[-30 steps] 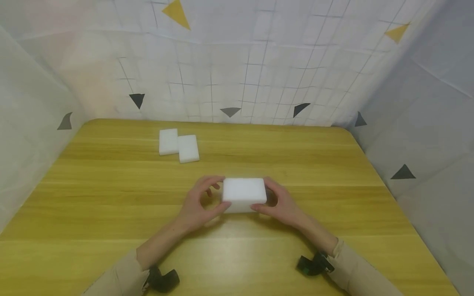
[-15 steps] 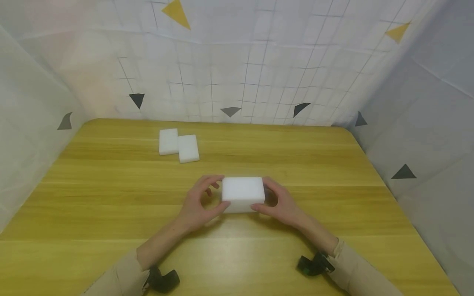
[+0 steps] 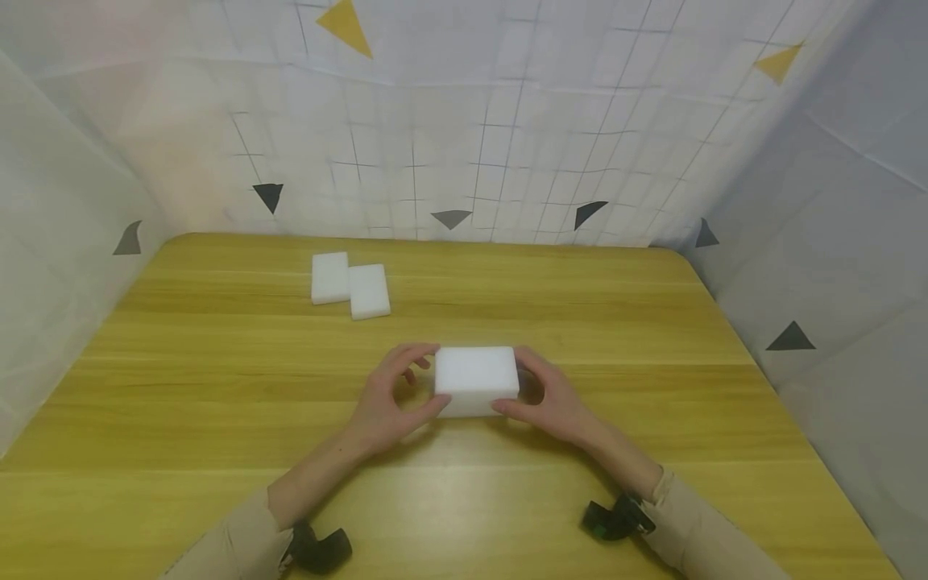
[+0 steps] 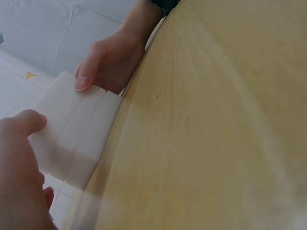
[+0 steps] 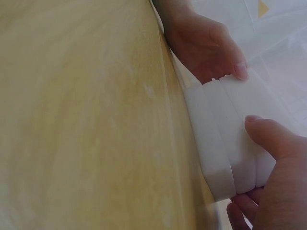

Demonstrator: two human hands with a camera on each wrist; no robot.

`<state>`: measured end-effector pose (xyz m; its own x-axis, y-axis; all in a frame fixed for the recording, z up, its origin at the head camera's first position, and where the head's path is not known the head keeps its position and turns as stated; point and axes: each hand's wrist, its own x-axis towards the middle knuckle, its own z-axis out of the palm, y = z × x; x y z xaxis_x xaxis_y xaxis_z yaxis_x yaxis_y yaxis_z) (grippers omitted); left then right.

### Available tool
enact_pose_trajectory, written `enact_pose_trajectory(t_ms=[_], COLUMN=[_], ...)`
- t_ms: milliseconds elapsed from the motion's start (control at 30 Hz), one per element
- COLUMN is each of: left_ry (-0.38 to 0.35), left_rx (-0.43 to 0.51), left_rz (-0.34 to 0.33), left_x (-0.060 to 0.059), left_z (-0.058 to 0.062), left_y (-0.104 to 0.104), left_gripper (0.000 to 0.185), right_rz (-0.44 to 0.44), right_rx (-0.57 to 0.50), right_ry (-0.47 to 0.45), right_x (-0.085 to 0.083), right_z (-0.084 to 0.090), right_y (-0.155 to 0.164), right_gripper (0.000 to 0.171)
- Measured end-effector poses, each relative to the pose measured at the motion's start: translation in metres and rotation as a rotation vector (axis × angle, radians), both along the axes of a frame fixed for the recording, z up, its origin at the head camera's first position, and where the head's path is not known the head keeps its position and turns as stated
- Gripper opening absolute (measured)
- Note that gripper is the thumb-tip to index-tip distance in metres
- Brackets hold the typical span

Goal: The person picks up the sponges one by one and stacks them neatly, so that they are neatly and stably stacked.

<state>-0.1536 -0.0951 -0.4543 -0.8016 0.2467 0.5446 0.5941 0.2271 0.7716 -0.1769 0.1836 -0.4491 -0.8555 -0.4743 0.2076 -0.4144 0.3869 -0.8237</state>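
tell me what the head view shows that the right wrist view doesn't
Only the head view shows the two loose sponges lying side by side at the far left of the table, the whole tabletop and the tiled backdrop. Only the right wrist view shows that the white block is a stack of sponges, three layers with seams between them. Both show the left hand and right hand gripping its ends.

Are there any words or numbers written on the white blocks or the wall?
None: no words, numbers or labels can be read anywhere.
The stack of white blocks held by both hands is plain.
The two white blocks farther back are plain.
The backdrop shows only grid lines and yellow and dark triangles.
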Motion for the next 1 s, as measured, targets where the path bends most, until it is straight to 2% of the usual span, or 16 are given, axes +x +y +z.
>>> enact_pose_trajectory(t_ms=[200,400,467,567,633,733,833,1000], left_ry=[0.002,-0.002,-0.006,-0.010,-0.012,-0.003,-0.005,-0.016], left_rx=[0.002,0.014,0.015,0.018,0.016,0.012,0.015,0.008], left_rz=[0.000,0.006,0.010,0.007,0.005,0.002,0.000,0.005], left_x=[-0.001,0.001,0.003,0.009,0.013,0.016,0.014,0.004], left_z=[-0.001,0.000,0.004,0.017,0.026,0.033,0.030,0.008], left_y=[-0.001,0.000,0.001,0.003,0.004,0.005,0.005,0.002], left_gripper=[0.060,0.062,0.062,0.059,0.057,0.056,0.057,0.060], right_rz=[0.018,0.029,0.029,0.035,0.036,0.032,0.027,0.034], right_rx=[-0.009,-0.064,-0.090,-0.129,-0.150,-0.165,-0.169,-0.184], right_ry=[0.026,0.077,0.105,0.141,0.140,0.122,0.107,0.105], right_x=[-0.001,-0.003,-0.003,-0.002,-0.001,0.001,0.002,0.002], right_z=[-0.001,-0.003,-0.004,-0.003,-0.002,0.000,0.000,0.000], right_y=[0.001,0.002,0.002,0.002,0.002,0.002,0.001,0.001], right_gripper=[0.062,0.071,0.074,0.074,0.072,0.070,0.069,0.067])
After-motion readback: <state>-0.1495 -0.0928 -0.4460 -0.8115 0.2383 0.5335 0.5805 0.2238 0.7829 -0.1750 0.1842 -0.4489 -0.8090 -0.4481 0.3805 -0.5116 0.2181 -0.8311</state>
